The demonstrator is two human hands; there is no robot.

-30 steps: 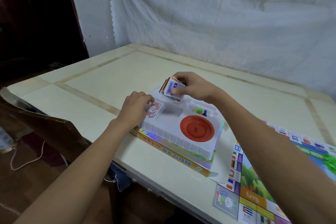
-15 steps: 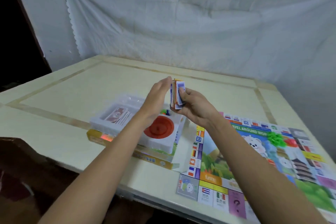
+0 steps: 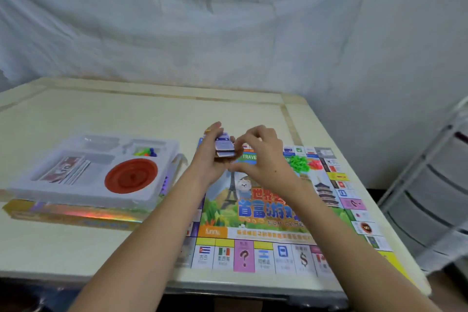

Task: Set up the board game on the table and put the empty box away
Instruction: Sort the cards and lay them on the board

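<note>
A colourful game board lies flat on the right part of the table. Above its far left corner my left hand cups a stack of cards. My right hand hovers against the stack with thumb and fingers curled at its right edge. To the left, a white plastic tray rests on the gold game box. The tray holds a red disc, paper money and small coloured pieces.
Green pieces and red pieces lie on the board's far side. The cream table stretches behind. A white drawer rack stands off the table's right edge. A white sheet covers the wall.
The cards went from the tray at left across to above the board. They passed from my right hand into my left. My view swung right.
</note>
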